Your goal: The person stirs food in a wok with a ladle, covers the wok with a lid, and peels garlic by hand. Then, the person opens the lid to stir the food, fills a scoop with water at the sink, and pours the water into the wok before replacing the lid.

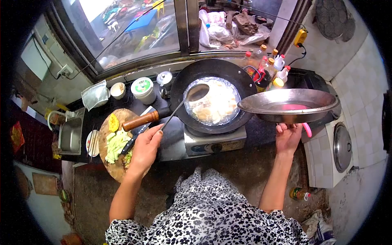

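My left hand [146, 149] is closed around the long thin handle of a metal ladle [198, 92]. The ladle's bowl hangs over the black wok [190, 70], where pale pieces of food [216, 102] lie in bubbling liquid. The wok sits on a burner [215, 143], its wooden handle [141, 121] pointing left. With my right hand [288, 138] I hold up a wide, shallow metal basin [288, 100] from below, right of the wok. A pink loop [307, 130] shows beside that hand; what it belongs to is unclear.
A round cutting board [118, 173] carries cut green vegetable [116, 143], a yellow piece [114, 122] and a black-handled knife [132, 141]. Behind stand a white tub [143, 90] and several sauce bottles [269, 67]. A sink [70, 136] is at the left, a window [185, 28] at the back.
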Available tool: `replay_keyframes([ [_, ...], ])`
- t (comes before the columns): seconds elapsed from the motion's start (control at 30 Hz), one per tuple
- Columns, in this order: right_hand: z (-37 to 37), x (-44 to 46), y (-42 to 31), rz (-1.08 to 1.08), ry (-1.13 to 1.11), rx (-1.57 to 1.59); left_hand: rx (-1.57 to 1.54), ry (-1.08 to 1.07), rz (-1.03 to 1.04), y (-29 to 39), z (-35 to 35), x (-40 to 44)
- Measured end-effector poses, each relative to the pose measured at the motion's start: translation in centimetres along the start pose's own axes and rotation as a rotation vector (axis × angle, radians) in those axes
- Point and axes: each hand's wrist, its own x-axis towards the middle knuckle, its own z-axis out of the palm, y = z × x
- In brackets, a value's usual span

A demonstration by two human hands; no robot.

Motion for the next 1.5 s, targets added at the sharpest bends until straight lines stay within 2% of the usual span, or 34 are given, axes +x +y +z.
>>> replay_keyframes([
  [0.07, -0.1, 0.1, 0.1, 0.004, -0.006, -0.003, 0.005, 0.032, 0.047, -0.3, 0.2, -0.1],
  [0.17, -0.2, 0.1, 0.2, 0.006, 0.003, -0.006, 0.025, 0.023, -0.034, 0.0, 0.0, -0.4],
  [0.27, -0.5, 0.2, 0.1, 0.006, 0.015, -0.002, -0.064, 0.066, -0.026, 0.1, -0.1, -0.5],
  [0.37, -0.5, 0.0, 0.0, 0.015, 0.034, -0.003, 0.043, 0.142, 0.05, -0.1, -0.1, 0.0],
  [0.57, 0.0, -0.3, 0.1, 0.016, 0.082, -0.006, 0.262, 0.116, -0.026, -1.9, 0.7, 1.1],
  [0.67, 0.6, -0.6, 0.1, 0.022, 0.109, 0.001, 0.297, 0.085, 0.044, -3.0, 1.1, 2.0],
  [0.77, 0.1, -0.4, 0.2, 0.034, 0.085, 0.013, 0.205, 0.094, -0.023, -2.2, 0.8, 2.7],
  [0.9, 0.2, -0.6, 0.2, 0.041, 0.084, 0.031, 0.292, 0.21, 0.164, -2.2, 0.8, 4.5],
  [1.0, 0.1, -0.5, 0.3, 0.036, 0.084, 0.022, 0.343, 0.211, 0.177, -2.5, 1.2, 5.5],
  [1.1, 0.4, -0.8, 0.2, 0.025, 0.076, 0.007, 0.357, 0.175, 0.039, -1.8, 1.8, 5.6],
  [1.2, 0.0, -0.7, 0.0, 0.022, 0.056, 0.007, 0.344, 0.203, 0.091, -3.3, 2.4, 5.8],
  [1.23, -0.2, -0.6, -0.1, 0.023, 0.046, 0.008, 0.363, 0.213, 0.171, -4.1, 2.3, 6.1],
  [1.33, 0.1, -0.7, -0.2, 0.008, 0.073, -0.005, -0.047, 0.093, -0.061, -4.4, 1.6, 5.8],
  [1.43, 0.3, -0.8, -0.2, -0.009, 0.09, -0.008, -0.218, 0.049, -0.128, -1.7, 0.5, 4.0],
  [1.5, 0.7, -0.8, -0.1, -0.002, 0.103, -0.003, -0.228, 0.065, -0.177, 0.2, -0.1, 2.8],
])
